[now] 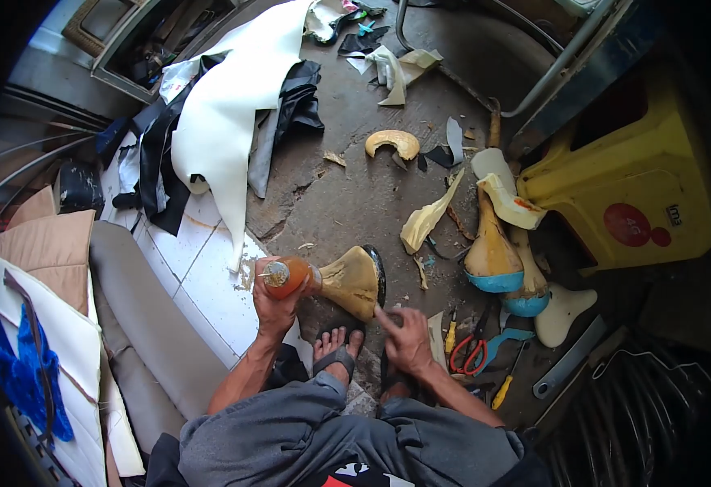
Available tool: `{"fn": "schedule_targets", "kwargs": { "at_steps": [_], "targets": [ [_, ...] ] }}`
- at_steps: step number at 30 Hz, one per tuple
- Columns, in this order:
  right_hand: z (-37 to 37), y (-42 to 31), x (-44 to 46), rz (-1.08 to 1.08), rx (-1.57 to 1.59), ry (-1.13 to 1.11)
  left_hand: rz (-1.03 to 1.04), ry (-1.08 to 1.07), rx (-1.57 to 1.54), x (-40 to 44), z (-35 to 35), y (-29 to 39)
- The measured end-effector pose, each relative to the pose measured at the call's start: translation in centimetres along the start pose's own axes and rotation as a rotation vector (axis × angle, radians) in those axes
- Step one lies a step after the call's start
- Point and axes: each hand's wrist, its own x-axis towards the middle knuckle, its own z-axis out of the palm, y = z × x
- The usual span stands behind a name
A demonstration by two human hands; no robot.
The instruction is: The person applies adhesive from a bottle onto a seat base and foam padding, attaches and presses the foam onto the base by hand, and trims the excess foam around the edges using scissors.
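Note:
My left hand [274,304] is closed round the narrow end of a flared, saddle-like yellow piece [351,280] with a dark rim. A rounded, shiny amber part [285,276] faces up inside the grip; I cannot tell whether it belongs to that piece or is a separate bottle. Beside the wide end, my right hand [410,341] holds nothing. Its index finger reaches to the lower edge, and contact there is unclear. To the right lie two similar flared pieces with blue ends, the nearer one [493,247] having a long brown neck.
Red-handled scissors [469,355], a yellow-handled screwdriver [501,392] and a metal blade [568,357] lie at right. Behind them stands a yellow plastic stool [631,178]. White sheet material [229,105] and foam scraps [432,215] cover parts of the floor. Grey cushions [148,308] lie left.

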Motion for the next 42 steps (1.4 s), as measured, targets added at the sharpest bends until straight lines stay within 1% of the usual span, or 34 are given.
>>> {"fn": "schedule_targets", "kwargs": {
  "at_steps": [2,4,6,7,11,12,13,14,15,16,18,20,22,24,26,27,29,31,34,36,38,39,42],
  "targets": [
    [1.2,-0.5,-2.0,-0.027,-0.106,-0.052,0.023,-0.005,0.041,0.0,-0.3,-0.5],
    [1.0,-0.6,-2.0,-0.024,-0.129,-0.077,0.041,-0.010,0.076,0.3,-0.4,-0.8],
    [0.7,-0.2,-0.9,0.117,-0.014,0.051,0.017,0.029,0.080,0.2,-0.4,-1.1],
    [0.0,-0.5,0.2,0.159,-0.010,0.054,-0.009,0.033,0.064,0.1,-0.3,-1.0],
    [1.4,-0.4,-0.8,0.097,-0.141,0.000,0.008,0.028,0.113,0.4,-0.5,-0.6],
    [1.8,-0.3,-1.9,0.093,-0.140,0.009,0.052,0.018,0.139,0.4,-0.6,-0.8],
    [2.0,-0.3,-2.9,0.026,-0.151,-0.011,0.091,0.006,0.164,0.4,-0.5,-0.7],
    [2.3,-0.1,-3.8,-0.036,-0.161,-0.037,0.087,0.003,0.165,0.4,-0.6,-0.8],
    [1.8,-0.6,-3.5,0.014,-0.092,-0.015,0.037,0.017,0.101,0.3,-0.5,-0.6],
    [1.2,-0.8,-2.6,0.015,-0.093,-0.025,-0.014,0.036,0.037,0.1,-0.4,-0.6],
    [0.2,-1.2,-0.2,0.050,-0.078,0.091,-0.017,0.035,0.043,-0.3,-0.5,-0.8],
    [-0.2,-1.4,1.2,0.057,-0.050,0.091,0.000,0.029,0.049,-0.1,-0.7,-0.9],
    [0.3,-1.1,1.7,0.012,-0.079,0.064,0.083,0.023,0.136,0.1,-0.7,-0.9],
    [0.4,-0.5,0.9,-0.028,-0.034,0.069,0.069,0.018,0.113,-0.1,-0.5,-0.4],
    [-0.1,0.0,0.7,-0.017,0.014,0.099,0.072,0.031,0.058,-0.3,-0.3,-0.1],
    [-1.1,-0.9,2.2,0.053,0.070,0.117,0.064,0.038,0.055,-0.4,-0.5,-0.4],
    [-2.1,-0.9,5.8,0.046,0.055,0.110,0.095,0.016,0.089,-0.4,-0.8,-0.8],
    [-2.4,-0.7,8.7,0.015,0.012,0.115,0.102,0.018,0.086,-0.5,-0.7,-0.8],
    [-1.7,0.5,8.9,-0.066,-0.012,0.071,0.126,0.008,0.114,-0.3,-0.8,-0.8],
    [-2.2,1.0,8.2,-0.102,0.039,0.069,0.132,0.017,0.145,0.0,-0.7,-0.6],
    [-2.7,1.2,7.8,-0.065,0.069,0.063,0.127,0.020,0.147,-0.3,-0.6,0.1],
    [-2.9,0.7,8.8,-0.022,0.054,0.092,0.120,0.021,0.153,-0.4,-0.7,-0.1],
    [-2.6,0.4,12.8,0.025,0.038,0.029,0.115,0.015,0.106,-0.4,-0.5,0.1]
  ]
}}
